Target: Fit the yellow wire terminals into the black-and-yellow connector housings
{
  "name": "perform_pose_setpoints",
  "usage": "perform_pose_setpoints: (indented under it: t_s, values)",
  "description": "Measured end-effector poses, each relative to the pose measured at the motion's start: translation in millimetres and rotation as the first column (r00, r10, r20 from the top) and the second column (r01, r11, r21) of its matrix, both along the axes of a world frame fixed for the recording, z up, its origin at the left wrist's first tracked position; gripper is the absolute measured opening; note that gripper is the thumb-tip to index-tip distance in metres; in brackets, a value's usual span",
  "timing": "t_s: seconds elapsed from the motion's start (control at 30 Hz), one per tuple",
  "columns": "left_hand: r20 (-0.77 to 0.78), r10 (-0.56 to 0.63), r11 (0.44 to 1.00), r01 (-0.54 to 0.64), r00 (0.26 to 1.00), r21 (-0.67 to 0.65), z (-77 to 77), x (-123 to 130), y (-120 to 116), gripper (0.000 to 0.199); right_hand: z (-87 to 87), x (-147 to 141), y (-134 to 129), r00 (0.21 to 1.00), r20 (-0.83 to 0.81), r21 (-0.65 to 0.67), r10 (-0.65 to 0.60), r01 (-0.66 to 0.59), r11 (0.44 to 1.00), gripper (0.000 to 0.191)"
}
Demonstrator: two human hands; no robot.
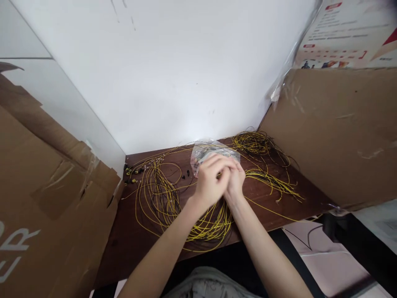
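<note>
My left hand (212, 180) and my right hand (236, 178) are pressed together above the middle of the dark brown table. The left one has its fingers curled over the right one. Whatever lies between them is hidden. Just behind them is a clear plastic bag (198, 150) with small items in it. Yellow and black wires (214, 229) loop below the hands, and more of them spread out on the left (164, 194). To the right lies a bunch of yellow wires (273, 180).
A tangled wire coil (252, 142) rests at the back right. Small black and yellow connectors (133, 171) sit at the far left of the table (119, 236). Cardboard panels stand left (52, 198) and right (338, 136), with a white wall (161, 74) behind.
</note>
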State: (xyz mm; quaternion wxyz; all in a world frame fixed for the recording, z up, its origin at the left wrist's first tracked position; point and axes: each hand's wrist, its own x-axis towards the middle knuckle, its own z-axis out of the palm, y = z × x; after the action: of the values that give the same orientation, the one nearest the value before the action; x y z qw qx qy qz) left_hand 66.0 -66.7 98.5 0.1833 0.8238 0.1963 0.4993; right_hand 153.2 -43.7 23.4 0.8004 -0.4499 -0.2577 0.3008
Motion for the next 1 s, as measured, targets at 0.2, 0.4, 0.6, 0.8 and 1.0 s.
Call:
perform_pose_setpoints:
  t_s: [0.2,0.4,0.6,0.8,1.0]
  values:
    - [-0.276,0.188,0.964,-0.231,0.943,-0.132,-74.0,-11,51,0.028,12.4,-6,-4,0.961,-0.277,-0.004,-0.006,0.005,1.0,0.03]
    - [-0.461,0.284,0.937,-0.346,0.841,-0.055,-88.1,-6,50,0.019,10.4,-7,-3,0.949,-0.304,0.004,0.08,-0.083,0.997,0.028]
    - [-0.414,0.247,0.935,-0.327,0.876,-0.135,-93.7,-7,54,0.017,7.9,-10,-2,0.949,-0.283,0.018,0.141,-0.142,0.99,0.029]
    - [-0.222,0.18,0.937,-0.236,0.958,-0.257,-96.2,-7,55,0.018,4.9,-10,0,0.957,-0.249,-0.015,0.15,-0.159,0.987,0.028]
    - [0.179,0.127,0.838,-0.009,0.976,-0.545,-89.6,-12,57,0.027,4.6,-12,1,0.937,-0.246,-0.079,0.246,-0.273,0.959,0.028]
